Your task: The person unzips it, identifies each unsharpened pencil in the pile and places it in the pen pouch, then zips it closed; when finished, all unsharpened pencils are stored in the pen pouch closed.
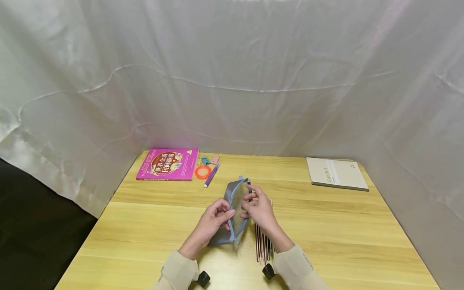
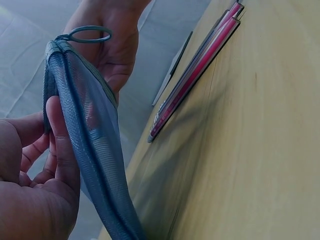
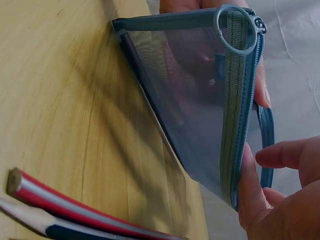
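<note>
A blue-grey mesh zip pouch [image 1: 220, 238] [image 3: 195, 125] stands over the middle of the table, its zipped mouth spread apart. My left hand [image 1: 216, 217] pinches the left edge of that mouth between thumb and fingers. On the other side, my right hand [image 1: 259, 209] has its fingers at the right edge, some reaching into the mouth; they look relaxed, without a clear grip. A ring pull [image 3: 235, 30] hangs at one end of the zip. Several striped pencils [image 1: 262, 245] [image 2: 200, 65] lie on the table beneath my right wrist, partly hidden by it.
At the back left are a pink book [image 1: 186, 167], an orange ring [image 1: 197, 173], a purple marker [image 1: 212, 175], a small teal object [image 1: 206, 160] and a pink block [image 1: 215, 160]. A pale notebook [image 1: 340, 173] lies back right. Grey curtains [image 1: 232, 112] enclose the wooden table [image 1: 326, 233].
</note>
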Demonstrator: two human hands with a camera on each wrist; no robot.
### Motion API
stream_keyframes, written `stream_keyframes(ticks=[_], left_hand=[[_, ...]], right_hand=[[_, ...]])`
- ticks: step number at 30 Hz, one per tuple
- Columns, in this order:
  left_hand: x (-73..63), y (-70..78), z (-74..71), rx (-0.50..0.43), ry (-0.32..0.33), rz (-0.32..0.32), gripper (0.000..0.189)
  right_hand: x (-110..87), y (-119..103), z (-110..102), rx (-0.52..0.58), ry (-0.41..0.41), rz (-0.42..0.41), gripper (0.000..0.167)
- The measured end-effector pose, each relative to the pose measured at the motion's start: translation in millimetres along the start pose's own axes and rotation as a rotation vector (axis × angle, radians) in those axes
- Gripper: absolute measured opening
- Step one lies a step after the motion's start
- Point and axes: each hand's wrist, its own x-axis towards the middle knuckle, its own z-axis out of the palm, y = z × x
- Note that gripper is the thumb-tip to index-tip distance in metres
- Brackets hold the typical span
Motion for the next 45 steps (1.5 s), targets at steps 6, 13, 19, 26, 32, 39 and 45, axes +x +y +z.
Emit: stream_keyframes(ticks=[6,13,19,26,32,39,45], left_hand=[[-2.1,-0.8,0.1,-0.003,-0.003,0.0,0.028],[-3.6,-2.6,0.3,-0.007,0.001,-0.006,0.028],[-4.2,-4.5,-4.2,0.004,0.006,0.005,0.027],[-5.2,-2.5,-15.7,0.002,0.042,-0.003,0.023],[-4.8,-2.6,-18.1,0.011,0.054,-0.018,0.023],[-4.9,-5.4,-16.9,0.011,0.043,-0.012,0.023],[-5.9,-6.5,-16.1,0.01,0.045,-0.019,0.023]], right_hand=[[-2.4,-1,-2,0.02,-0.015,0.002,0.061],[-8.0,-5,-20,-0.004,0.01,0.008,0.059],[-9.1,-7,-51,-0.048,0.079,0.021,0.059],[-7.9,-6,-70,-0.067,0.086,0.041,0.056],[-12.4,6,-78,-0.118,0.083,0.07,0.054],[-20.3,24,-83,-0.229,0.08,0.112,0.056],[-19.8,38,-84,-0.306,0.087,0.116,0.057]])
